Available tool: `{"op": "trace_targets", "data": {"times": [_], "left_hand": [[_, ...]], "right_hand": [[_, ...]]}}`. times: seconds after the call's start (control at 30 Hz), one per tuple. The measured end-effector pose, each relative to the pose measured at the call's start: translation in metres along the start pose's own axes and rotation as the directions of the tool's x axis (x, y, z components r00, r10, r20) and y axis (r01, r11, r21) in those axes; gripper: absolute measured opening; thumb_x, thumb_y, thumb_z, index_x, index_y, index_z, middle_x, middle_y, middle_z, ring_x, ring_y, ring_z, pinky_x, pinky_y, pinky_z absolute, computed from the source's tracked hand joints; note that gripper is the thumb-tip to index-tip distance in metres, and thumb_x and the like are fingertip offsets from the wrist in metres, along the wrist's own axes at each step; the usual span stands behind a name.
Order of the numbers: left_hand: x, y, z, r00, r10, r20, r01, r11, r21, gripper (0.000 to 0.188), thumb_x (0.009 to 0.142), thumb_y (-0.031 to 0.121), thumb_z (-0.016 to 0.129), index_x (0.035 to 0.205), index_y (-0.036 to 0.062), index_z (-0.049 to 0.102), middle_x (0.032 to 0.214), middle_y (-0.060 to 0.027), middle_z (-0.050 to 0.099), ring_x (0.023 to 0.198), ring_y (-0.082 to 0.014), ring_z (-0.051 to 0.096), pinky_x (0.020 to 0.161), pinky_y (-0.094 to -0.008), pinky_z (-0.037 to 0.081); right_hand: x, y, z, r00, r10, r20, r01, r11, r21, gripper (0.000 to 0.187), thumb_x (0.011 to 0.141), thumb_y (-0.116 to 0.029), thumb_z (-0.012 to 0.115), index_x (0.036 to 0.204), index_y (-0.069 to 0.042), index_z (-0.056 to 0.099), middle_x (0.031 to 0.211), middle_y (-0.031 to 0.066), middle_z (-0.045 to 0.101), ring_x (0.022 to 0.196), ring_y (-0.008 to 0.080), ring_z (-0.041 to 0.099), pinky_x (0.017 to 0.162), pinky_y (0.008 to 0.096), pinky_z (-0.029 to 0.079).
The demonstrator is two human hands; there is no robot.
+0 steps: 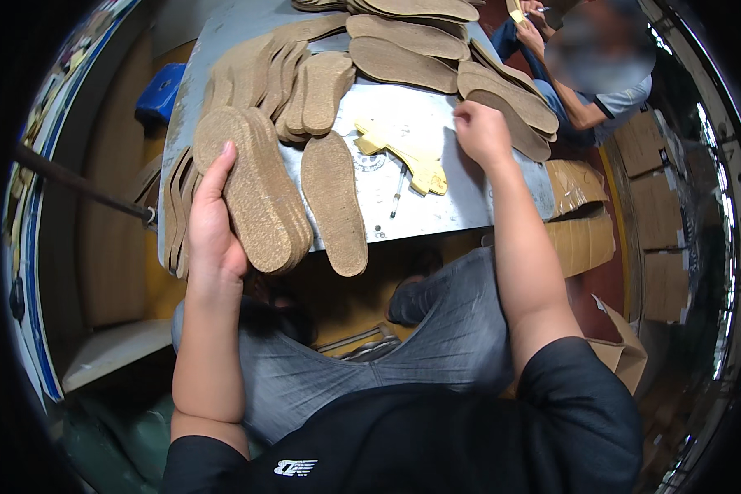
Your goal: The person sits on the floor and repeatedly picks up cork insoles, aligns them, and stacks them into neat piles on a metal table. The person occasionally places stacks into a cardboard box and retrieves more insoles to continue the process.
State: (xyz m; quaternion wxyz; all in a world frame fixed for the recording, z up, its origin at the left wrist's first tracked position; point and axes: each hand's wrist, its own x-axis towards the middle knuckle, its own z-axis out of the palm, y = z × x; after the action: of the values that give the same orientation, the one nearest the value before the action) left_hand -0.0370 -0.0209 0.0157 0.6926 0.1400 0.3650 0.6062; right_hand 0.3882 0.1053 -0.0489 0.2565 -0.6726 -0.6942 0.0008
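Where the left hand holds on: the left hand (216, 216) has its fingers grasping a thick stack of brown, speckled, cork-like insoles (259, 189), thumb on the top face and the other fingers hidden; the stack is at the near left of the counter, its near end jutting past the edge.
Right hand: the right hand (482, 132) is over the right side of the counter, just beside the insoles there; its fingers are curled inward, and I cannot tell whether they grip anything.
Single insole: one brown cork-like insole (335, 202) lies just right of the held stack, its near end overhanging the counter.
Insole piles: overlapping brown insoles (255, 74) fill the far left, more insoles (407, 59) lie at the far middle, and a fanned group of insoles (514, 115) is on the right.
Counter middle: on the pale grey, scuffed counter (461, 210) lies a flat, irregular yellow cutout (407, 158), with a slim pale pen with a dark tip (398, 198) just on its near side.
Surroundings: a blue plastic object (161, 92) is beyond the left edge; brown cardboard boxes (583, 239) are on the right.
Far right: another person (617, 103) sits beside the counter, a yellow piece (516, 13) at their hands.
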Motion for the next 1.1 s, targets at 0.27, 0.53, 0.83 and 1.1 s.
{"op": "trace_targets", "data": {"times": [0.27,0.53,0.83,1.1], "left_hand": [[-0.012,0.005,0.001,1.0,0.008,-0.012,-0.008,1.0,-0.019,0.047,0.109,0.029,0.076,0.145,0.0007,0.067,0.135,-0.0147,0.076,0.123,-0.0276,0.075,0.107,-0.0461,0.063],[-0.009,0.0,-0.002,1.0,0.017,0.012,-0.016,0.998,-0.068,0.049,0.109,0.03,0.076,0.147,-0.0003,0.067,0.134,-0.0154,0.077,0.121,-0.0284,0.076,0.108,-0.0467,0.062],[-0.005,0.002,-0.008,1.0,-0.029,0.008,0.029,0.998,-0.058,0.052,0.11,0.035,0.075,0.15,0.0027,0.066,0.139,-0.0143,0.075,0.126,-0.0303,0.073,0.11,-0.0495,0.06],[0.003,-0.002,-0.014,0.998,-0.049,-0.031,0.049,0.999,0.0,0.054,0.109,0.039,0.076,0.148,0.0032,0.068,0.14,-0.0143,0.074,0.126,-0.0325,0.071,0.111,-0.0506,0.058]], "right_hand": [[-0.006,0.023,-0.009,0.971,0.177,0.163,-0.17,0.984,-0.053,0.022,0.093,-0.021,0.073,0.101,-0.005,0.086,0.099,0.0229,0.082,0.098,0.0413,0.08,0.093,0.0508,0.062],[-0.014,-0.003,0.059,0.99,-0.067,0.127,0.103,0.947,-0.305,0.055,0.105,-0.013,0.059,0.158,0.004,0.059,0.171,0.0278,0.052,0.144,0.0476,0.058,0.123,0.0517,0.048],[0.012,-0.026,0.05,0.958,0.223,0.178,-0.113,0.869,-0.483,0.056,0.115,-0.036,0.049,0.167,-0.016,0.053,0.178,0.0079,0.046,0.156,0.0356,0.051,0.12,0.0631,0.05],[0.04,-0.038,0.046,0.941,0.214,0.262,0.006,0.764,-0.645,0.03,0.108,-0.016,0.06,0.13,-0.006,0.078,0.138,0.0145,0.074,0.121,0.033,0.078,0.093,0.0457,0.066]]}}
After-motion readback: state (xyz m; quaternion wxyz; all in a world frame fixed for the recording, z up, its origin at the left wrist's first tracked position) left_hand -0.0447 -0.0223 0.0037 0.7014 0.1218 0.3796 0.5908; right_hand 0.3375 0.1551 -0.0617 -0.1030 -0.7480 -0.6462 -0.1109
